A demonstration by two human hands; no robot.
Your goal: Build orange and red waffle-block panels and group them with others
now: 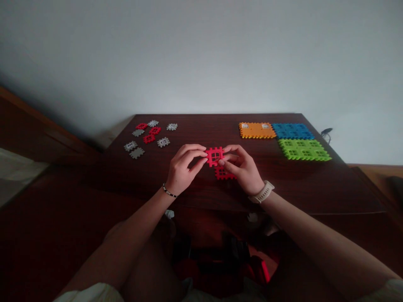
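Note:
Both hands meet over the middle of a dark wooden table (283, 184). My left hand (184, 167) pinches the left side of a red square interlocking tile (214, 155), held upright and tilted. My right hand (242, 167) pinches its right side, and its fingers also rest by a second red tile (223, 173) lying flat just below, touching the first. I cannot tell whether the two tiles are joined.
Several loose red and grey tiles (150, 135) lie scattered at the table's far left. At the far right lie flat joined panels: orange (256, 130), blue (292, 131) and green (304, 149). A pale wall stands behind the table.

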